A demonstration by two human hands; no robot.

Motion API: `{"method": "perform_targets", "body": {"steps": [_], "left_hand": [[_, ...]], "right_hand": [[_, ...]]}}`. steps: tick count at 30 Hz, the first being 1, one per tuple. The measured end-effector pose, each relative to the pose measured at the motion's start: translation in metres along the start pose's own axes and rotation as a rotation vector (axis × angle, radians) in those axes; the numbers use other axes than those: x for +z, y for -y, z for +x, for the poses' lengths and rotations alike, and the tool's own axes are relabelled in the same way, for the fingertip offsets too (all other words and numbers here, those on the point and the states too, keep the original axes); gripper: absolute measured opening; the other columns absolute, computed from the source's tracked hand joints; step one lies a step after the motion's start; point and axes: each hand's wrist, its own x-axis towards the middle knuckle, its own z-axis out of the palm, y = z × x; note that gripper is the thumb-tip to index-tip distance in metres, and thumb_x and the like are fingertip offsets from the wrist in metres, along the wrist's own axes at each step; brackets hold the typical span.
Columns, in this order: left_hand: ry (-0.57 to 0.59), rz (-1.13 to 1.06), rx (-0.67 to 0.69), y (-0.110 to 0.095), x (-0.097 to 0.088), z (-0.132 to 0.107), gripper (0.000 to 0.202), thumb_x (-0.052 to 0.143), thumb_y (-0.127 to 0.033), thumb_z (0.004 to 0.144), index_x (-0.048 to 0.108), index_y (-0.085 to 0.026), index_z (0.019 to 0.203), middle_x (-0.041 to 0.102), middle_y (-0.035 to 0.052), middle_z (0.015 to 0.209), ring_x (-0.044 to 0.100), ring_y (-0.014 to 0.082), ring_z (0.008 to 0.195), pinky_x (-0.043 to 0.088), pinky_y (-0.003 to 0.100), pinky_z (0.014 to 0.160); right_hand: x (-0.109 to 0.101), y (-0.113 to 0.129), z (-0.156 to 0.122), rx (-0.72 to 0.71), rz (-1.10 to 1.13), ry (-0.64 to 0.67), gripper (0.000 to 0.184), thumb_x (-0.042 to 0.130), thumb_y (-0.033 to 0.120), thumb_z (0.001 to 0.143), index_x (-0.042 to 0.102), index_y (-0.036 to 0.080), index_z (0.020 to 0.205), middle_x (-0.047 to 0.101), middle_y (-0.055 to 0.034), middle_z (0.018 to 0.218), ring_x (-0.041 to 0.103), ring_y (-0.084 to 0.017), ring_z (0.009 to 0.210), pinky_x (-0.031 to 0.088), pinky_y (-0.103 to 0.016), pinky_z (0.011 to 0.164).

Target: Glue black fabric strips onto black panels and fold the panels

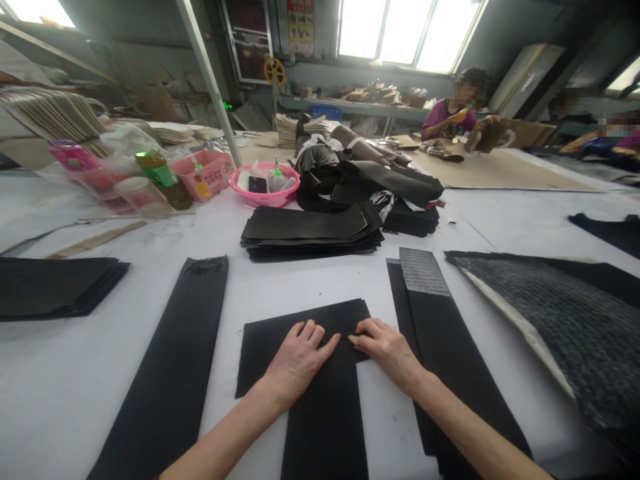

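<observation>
A black strip [323, 427] runs toward me and overlaps a wider black sheet [265, 347] lying crosswise on the table. My left hand [300, 357] presses on the overlap, fingers slightly bent and thumb stretched out to the right. At the right end of that same join, my right hand [383, 343] has its thumb and fingertips drawn together on the black material. The two hands' tips are close but apart. On the left lies a long black strip [170, 373], and on the right are overlapping black strips [465, 373], one with a grey striped end.
Behind my hands sits a stack of black pieces [310, 230], with a heap of dark material [370, 177] beyond. A pink basin [265, 193], a pink basket [205, 175] and a green-labelled bottle [163, 177] stand back left. Another person [453, 117] works across the table.
</observation>
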Motion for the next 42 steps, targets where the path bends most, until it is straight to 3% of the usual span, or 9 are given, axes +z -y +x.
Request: {"method": "perform_targets", "body": {"steps": [3, 7, 12, 18, 25, 42], "left_hand": [[-0.020, -0.012, -0.011, 0.000, -0.001, 0.000, 0.052, 0.047, -0.009, 0.088, 0.039, -0.026, 0.137, 0.054, 0.0096, 0.110, 0.052, 0.0271, 0.108, 0.045, 0.045, 0.092], [-0.063, -0.034, -0.005, 0.001, 0.001, 0.000, 0.048, 0.048, -0.012, 0.089, 0.041, -0.025, 0.134, 0.055, 0.0099, 0.109, 0.053, 0.0272, 0.108, 0.046, 0.045, 0.093], [-0.180, -0.112, -0.027, 0.007, 0.013, -0.007, 0.032, 0.045, -0.010, 0.090, 0.052, -0.014, 0.121, 0.059, 0.0110, 0.107, 0.056, 0.0239, 0.107, 0.049, 0.040, 0.095], [-0.290, -0.273, 0.056, 0.029, 0.022, -0.018, 0.025, 0.042, -0.011, 0.093, 0.055, -0.011, 0.114, 0.062, 0.0107, 0.113, 0.058, 0.0195, 0.111, 0.050, 0.035, 0.097], [-0.256, -0.273, 0.150, 0.043, 0.017, -0.018, 0.026, 0.044, -0.008, 0.092, 0.056, -0.008, 0.115, 0.063, 0.0127, 0.116, 0.055, 0.0198, 0.117, 0.049, 0.034, 0.101], [-0.211, -0.245, 0.176, 0.048, 0.022, -0.023, 0.029, 0.042, -0.004, 0.091, 0.054, -0.006, 0.117, 0.060, 0.0149, 0.123, 0.050, 0.0217, 0.124, 0.048, 0.036, 0.102]], "right_hand": [[-0.010, 0.004, -0.004, 0.077, 0.004, -0.044, 0.006, 0.063, 0.020, 0.086, 0.066, 0.022, 0.091, 0.061, -0.0027, 0.098, 0.057, -0.016, 0.092, 0.049, -0.028, 0.078], [-0.012, 0.023, 0.005, 0.160, 0.096, -0.129, 0.019, 0.063, 0.019, 0.086, 0.064, 0.024, 0.104, 0.061, -0.0019, 0.099, 0.056, -0.016, 0.094, 0.048, -0.030, 0.083], [0.010, 0.046, 0.023, 0.128, 0.113, -0.030, 0.031, 0.067, 0.017, 0.083, 0.061, 0.024, 0.112, 0.060, -0.0021, 0.100, 0.054, -0.018, 0.092, 0.048, -0.032, 0.080], [0.020, 0.043, 0.027, 0.067, 0.044, -0.003, 0.028, 0.060, 0.020, 0.089, 0.061, 0.032, 0.115, 0.058, -0.0018, 0.096, 0.052, -0.018, 0.089, 0.042, -0.031, 0.076], [0.021, 0.043, 0.023, 0.002, -0.017, 0.004, 0.043, 0.051, 0.011, 0.092, 0.053, 0.034, 0.128, 0.056, -0.0035, 0.101, 0.052, -0.017, 0.093, 0.042, -0.032, 0.082], [0.022, 0.044, 0.025, -0.042, -0.092, 0.025, 0.047, 0.048, 0.008, 0.092, 0.050, 0.034, 0.131, 0.052, -0.0037, 0.096, 0.050, -0.018, 0.092, 0.042, -0.039, 0.092]]}}
